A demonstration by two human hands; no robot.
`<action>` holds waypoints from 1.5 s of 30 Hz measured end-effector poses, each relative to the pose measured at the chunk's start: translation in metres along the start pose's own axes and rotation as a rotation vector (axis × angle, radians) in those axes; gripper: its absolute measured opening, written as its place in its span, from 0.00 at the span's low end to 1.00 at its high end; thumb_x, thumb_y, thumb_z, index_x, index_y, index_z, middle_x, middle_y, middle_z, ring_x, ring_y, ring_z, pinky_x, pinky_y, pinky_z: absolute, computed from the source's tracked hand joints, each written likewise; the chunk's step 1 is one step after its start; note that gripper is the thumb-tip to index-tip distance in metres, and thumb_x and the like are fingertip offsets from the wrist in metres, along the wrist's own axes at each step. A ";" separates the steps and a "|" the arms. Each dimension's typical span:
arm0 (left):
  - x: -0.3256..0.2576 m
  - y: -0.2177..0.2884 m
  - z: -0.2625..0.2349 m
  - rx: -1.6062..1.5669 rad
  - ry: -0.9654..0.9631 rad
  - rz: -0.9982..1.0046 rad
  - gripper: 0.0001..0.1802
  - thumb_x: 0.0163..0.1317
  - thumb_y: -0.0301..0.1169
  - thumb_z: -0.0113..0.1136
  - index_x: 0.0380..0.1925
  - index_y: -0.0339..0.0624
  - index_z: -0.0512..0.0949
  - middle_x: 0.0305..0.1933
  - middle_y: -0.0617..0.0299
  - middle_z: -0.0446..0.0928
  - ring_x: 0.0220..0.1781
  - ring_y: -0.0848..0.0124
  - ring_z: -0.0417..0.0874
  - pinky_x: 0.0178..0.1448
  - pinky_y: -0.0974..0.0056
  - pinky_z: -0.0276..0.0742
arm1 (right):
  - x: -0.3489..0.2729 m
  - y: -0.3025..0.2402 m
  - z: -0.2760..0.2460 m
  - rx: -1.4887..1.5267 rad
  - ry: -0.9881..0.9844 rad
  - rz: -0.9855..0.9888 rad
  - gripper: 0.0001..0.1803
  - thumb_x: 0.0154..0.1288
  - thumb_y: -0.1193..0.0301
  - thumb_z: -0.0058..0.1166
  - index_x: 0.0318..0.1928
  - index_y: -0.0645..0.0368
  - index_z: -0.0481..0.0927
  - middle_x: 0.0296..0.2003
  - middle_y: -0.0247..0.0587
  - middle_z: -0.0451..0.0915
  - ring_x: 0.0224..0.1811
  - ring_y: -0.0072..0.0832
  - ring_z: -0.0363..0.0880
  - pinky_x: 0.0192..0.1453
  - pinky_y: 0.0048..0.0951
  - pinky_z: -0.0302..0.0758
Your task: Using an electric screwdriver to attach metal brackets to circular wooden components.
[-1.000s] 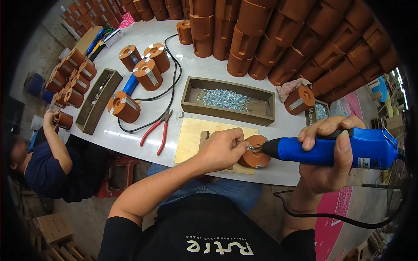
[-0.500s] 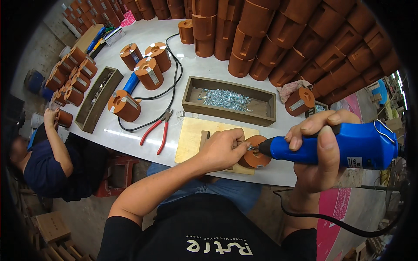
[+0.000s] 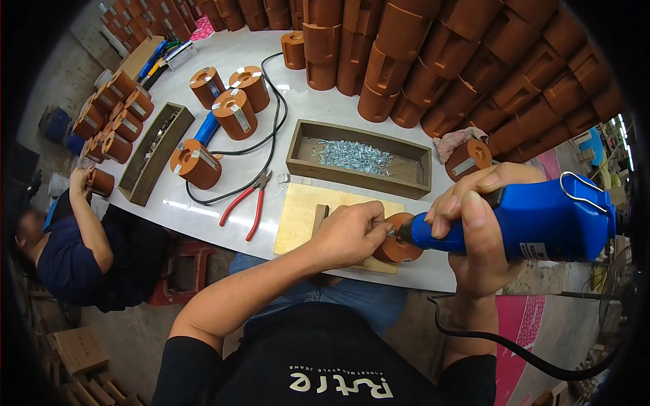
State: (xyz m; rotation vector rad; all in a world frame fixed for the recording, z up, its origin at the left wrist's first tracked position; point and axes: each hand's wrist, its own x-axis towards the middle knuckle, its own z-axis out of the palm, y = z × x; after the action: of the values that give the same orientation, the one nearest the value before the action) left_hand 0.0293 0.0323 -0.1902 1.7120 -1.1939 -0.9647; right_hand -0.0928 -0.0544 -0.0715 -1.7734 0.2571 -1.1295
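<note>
My right hand grips a blue corded electric screwdriver, held nearly level with its black nose pointing left. At that nose, the thumb and fingers of my left hand pinch a small silvery screw, mostly covered by the fingertips. Just beneath lies a round reddish-brown wooden block, partly hidden by my hand and the tool. The block rests on a pale wooden board that has a small raised strip beside my left hand.
Beyond the board is a wooden tray of loose screws. Red-handled pliers and several metal-tabbed brown cylinders stand or lie to the left, near a black cord. Stacked cylinders wall the back. A co-worker sits at the left.
The screwdriver has shifted slightly left, its rear end dipping lower. My left hand keeps its pinch by the driver's nose, and the whole view has moved a little.
</note>
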 end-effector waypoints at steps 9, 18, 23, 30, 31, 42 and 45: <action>-0.001 0.000 -0.001 -0.004 0.007 0.006 0.13 0.66 0.33 0.57 0.25 0.38 0.72 0.17 0.63 0.71 0.19 0.76 0.70 0.25 0.66 0.66 | -0.002 0.011 -0.007 -0.221 -0.079 -0.103 0.13 0.61 0.77 0.50 0.45 0.61 0.64 0.26 0.42 0.72 0.21 0.24 0.72 0.32 0.32 0.78; -0.002 0.003 -0.002 0.010 0.010 -0.037 0.14 0.63 0.35 0.57 0.25 0.35 0.73 0.22 0.47 0.76 0.27 0.49 0.78 0.34 0.51 0.71 | -0.003 0.012 0.003 0.083 -0.044 0.041 0.13 0.61 0.79 0.51 0.44 0.60 0.65 0.26 0.42 0.73 0.21 0.24 0.73 0.33 0.30 0.78; -0.001 0.002 0.001 0.058 0.051 0.028 0.14 0.63 0.34 0.58 0.23 0.36 0.73 0.20 0.56 0.74 0.23 0.65 0.75 0.30 0.59 0.69 | -0.008 0.017 0.006 0.228 0.002 0.052 0.14 0.61 0.81 0.52 0.45 0.60 0.65 0.27 0.42 0.74 0.23 0.24 0.74 0.32 0.28 0.77; -0.016 -0.011 0.004 -0.126 0.166 -0.087 0.16 0.62 0.41 0.60 0.35 0.37 0.76 0.15 0.57 0.72 0.18 0.65 0.75 0.26 0.60 0.69 | 0.000 -0.002 -0.011 0.182 -0.114 -0.060 0.22 0.60 0.78 0.54 0.54 0.65 0.65 0.37 0.54 0.78 0.23 0.26 0.77 0.31 0.27 0.78; -0.025 -0.013 0.007 -0.090 0.165 -0.074 0.18 0.61 0.41 0.62 0.41 0.37 0.75 0.15 0.60 0.72 0.17 0.69 0.73 0.25 0.63 0.67 | 0.000 -0.010 -0.021 0.225 -0.038 -0.006 0.23 0.60 0.75 0.53 0.56 0.66 0.64 0.39 0.57 0.78 0.22 0.26 0.77 0.30 0.27 0.78; -0.024 -0.015 0.022 0.358 0.135 0.196 0.40 0.57 0.44 0.65 0.66 0.42 0.62 0.28 0.45 0.80 0.31 0.47 0.82 0.36 0.48 0.76 | -0.082 0.075 -0.084 -0.004 -0.176 0.860 0.24 0.47 0.71 0.69 0.47 0.63 0.79 0.28 0.34 0.77 0.21 0.20 0.75 0.22 0.22 0.73; -0.009 -0.021 0.001 0.352 -0.036 0.167 0.42 0.58 0.43 0.65 0.71 0.51 0.58 0.28 0.51 0.81 0.30 0.50 0.83 0.34 0.52 0.75 | -0.112 0.075 -0.088 -0.140 -0.168 0.822 0.23 0.48 0.72 0.69 0.46 0.64 0.79 0.23 0.30 0.75 0.20 0.19 0.74 0.24 0.20 0.71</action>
State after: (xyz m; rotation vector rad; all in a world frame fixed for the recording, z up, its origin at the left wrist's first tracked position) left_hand 0.0328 0.0453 -0.2088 1.8318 -1.5761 -0.7170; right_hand -0.2003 -0.0778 -0.1887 -1.6146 0.8821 -0.3769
